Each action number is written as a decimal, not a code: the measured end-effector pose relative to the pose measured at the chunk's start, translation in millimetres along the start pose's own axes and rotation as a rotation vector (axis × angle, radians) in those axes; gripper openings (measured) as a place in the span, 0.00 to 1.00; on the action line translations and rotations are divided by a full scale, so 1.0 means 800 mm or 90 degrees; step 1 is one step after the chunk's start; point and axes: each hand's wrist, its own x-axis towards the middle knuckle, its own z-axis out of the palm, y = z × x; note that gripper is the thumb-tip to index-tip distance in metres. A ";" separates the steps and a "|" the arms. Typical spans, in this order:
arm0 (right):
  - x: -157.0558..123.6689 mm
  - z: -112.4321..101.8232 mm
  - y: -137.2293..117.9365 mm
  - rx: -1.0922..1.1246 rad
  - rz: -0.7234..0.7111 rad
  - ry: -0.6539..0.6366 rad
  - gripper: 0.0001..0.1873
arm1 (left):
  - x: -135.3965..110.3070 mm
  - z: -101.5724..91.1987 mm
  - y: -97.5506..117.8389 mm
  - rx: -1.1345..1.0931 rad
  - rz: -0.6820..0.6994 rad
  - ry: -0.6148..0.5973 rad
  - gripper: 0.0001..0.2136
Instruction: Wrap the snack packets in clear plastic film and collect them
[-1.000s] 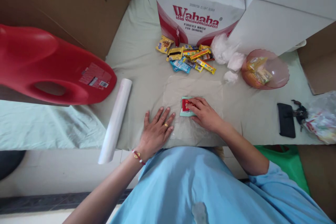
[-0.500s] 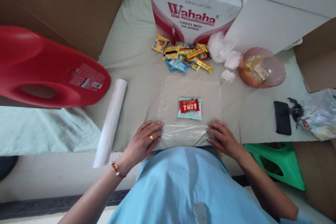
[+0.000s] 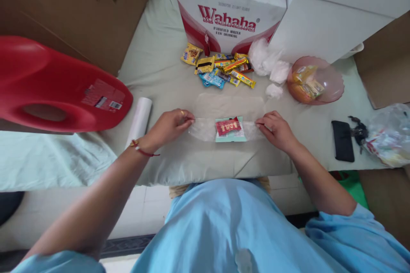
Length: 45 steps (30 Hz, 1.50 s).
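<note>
A clear plastic sheet lies on the cloth in front of me, its near part folded up and away from me. My left hand pinches the fold at its left end, finger and thumb pressed together. At the right end, my right hand grips the same sheet in a similar pinch. Between my hands are a small red snack packet and, beneath it, a pale green packet. The film seems to pass over part of both, though its edge there is hard to make out.
A white roll and a red jug are at left. Snack packets lie before a Wahaha carton. Crumpled white plastic, a pink bowl, a black phone and keys are at right.
Both hands have moved away from me, from lying spread at the sheet's near corners to pinching it. The near edge of the sheet has come up and folded toward the packets.
</note>
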 end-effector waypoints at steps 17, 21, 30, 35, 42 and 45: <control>0.076 0.048 -0.041 0.059 -0.019 -0.083 0.29 | 0.012 0.031 -0.003 0.034 -0.031 0.017 0.15; 0.087 0.070 -0.034 0.053 0.018 -0.106 0.17 | 0.008 0.032 -0.001 0.016 -0.031 0.025 0.16; 0.083 0.070 -0.037 0.067 0.018 -0.096 0.12 | 0.002 0.040 0.007 0.030 -0.094 0.208 0.15; 0.083 0.072 -0.044 0.007 0.043 -0.097 0.15 | -0.035 0.044 0.057 0.119 -0.122 0.523 0.11; 0.076 0.070 -0.051 0.030 -0.013 -0.092 0.14 | -0.046 0.110 0.130 0.098 0.197 0.183 0.21; 0.071 0.069 -0.046 0.075 -0.046 -0.105 0.13 | -0.030 0.138 0.130 0.111 0.162 0.147 0.21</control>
